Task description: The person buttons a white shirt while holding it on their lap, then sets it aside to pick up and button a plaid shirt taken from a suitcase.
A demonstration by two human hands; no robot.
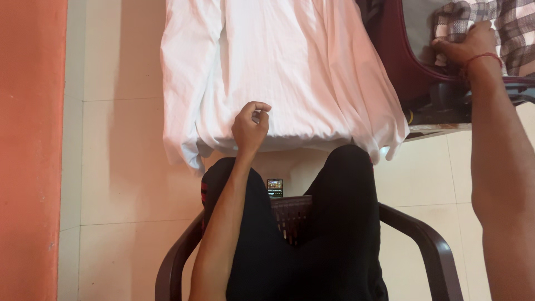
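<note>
Left hand curled nearly closed, fingertips pinching the near edge of the white shirt, which lies spread flat with its hem hanging over that near edge of whatever carries it. Right hand reaches out right, fingers closed on a checked cloth in the dark red chair just beside the shirt's right edge. A phone lies on the seat between the knees.

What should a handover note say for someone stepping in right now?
Left hand: curled, fingertips pinching the near hem of the white shirt.
Right hand: gripping a checked cloth on the maroon chair at the right.
White shirt lies spread flat in front of the knees, sleeves folded along the sides.
Done: shirt laid out. Left: checked cloth not yet lifted off the chair.
</note>
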